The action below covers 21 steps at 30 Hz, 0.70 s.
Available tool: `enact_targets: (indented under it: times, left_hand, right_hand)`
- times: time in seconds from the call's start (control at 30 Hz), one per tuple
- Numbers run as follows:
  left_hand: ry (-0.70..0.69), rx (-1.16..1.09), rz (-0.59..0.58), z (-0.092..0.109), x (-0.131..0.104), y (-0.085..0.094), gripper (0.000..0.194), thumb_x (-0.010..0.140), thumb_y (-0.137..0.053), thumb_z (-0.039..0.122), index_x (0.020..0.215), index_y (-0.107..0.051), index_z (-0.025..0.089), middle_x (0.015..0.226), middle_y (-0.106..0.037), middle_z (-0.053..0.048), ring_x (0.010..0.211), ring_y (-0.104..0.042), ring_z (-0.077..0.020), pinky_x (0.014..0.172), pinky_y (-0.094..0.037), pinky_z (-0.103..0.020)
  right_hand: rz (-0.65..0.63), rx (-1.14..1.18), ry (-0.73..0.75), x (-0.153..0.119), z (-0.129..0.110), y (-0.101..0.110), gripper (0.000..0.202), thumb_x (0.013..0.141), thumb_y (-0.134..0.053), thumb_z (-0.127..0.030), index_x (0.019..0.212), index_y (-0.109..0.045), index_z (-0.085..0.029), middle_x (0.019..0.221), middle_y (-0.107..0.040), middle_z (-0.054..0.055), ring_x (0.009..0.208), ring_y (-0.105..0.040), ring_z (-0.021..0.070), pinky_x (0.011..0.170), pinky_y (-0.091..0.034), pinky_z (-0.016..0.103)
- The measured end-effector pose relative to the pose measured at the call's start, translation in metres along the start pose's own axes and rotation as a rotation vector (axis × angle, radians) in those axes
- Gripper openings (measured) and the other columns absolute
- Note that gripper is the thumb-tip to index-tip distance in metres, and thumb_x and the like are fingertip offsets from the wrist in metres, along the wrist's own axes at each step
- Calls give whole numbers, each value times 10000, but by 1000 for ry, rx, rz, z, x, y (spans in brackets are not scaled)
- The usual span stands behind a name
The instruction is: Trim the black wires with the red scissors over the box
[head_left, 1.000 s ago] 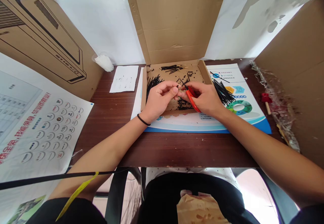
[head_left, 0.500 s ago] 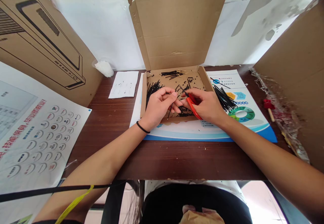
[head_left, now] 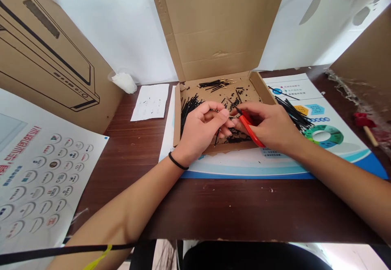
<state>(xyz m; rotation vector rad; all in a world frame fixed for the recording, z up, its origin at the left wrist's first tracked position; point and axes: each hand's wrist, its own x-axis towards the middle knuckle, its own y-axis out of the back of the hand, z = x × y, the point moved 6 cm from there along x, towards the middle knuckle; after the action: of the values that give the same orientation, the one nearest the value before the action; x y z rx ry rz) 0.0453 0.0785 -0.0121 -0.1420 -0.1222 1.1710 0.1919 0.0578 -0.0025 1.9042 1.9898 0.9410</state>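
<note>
My left hand (head_left: 206, 129) pinches a thin black wire (head_left: 217, 137) between thumb and fingers over the open cardboard box. The wire's lower end hangs below the fingers; its upper end is hidden behind them. My right hand (head_left: 271, 125) is closed around red-handled scissors (head_left: 252, 129), whose dark blades point up and left, just beside my left fingertips. Inside the box, a bundle of black wires (head_left: 188, 109) lies at the left. Another bunch with bare, gold-coloured ends (head_left: 215, 84) is at the back. Small black offcuts are scattered over the box floor.
The cardboard box (head_left: 265, 88) has its lid raised against the wall. More black wires (head_left: 295, 113) lie on a printed sheet (head_left: 232, 167) to its right. A white paper (head_left: 150, 102) and a cup of white material (head_left: 124, 82) are at the left. Large cartons (head_left: 39, 58) flank the table.
The camera view has shifted and come slightly closer. Both hands stay together over the box, still holding the wire and the scissors, with little change in their pose.
</note>
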Motion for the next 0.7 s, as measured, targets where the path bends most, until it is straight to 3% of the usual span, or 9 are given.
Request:
enact_targets:
  times: [0.7]
  left_hand:
    - [-79, 95, -14, 1, 1, 0, 186, 870, -677, 327, 869, -545, 195, 673, -670, 31, 572, -612, -66, 513, -475, -177]
  right_hand:
    - [16, -15, -14, 0, 4, 0, 392, 767, -700, -571, 893, -725, -201, 618, -541, -23, 569, -409, 110, 535, -343, 260]
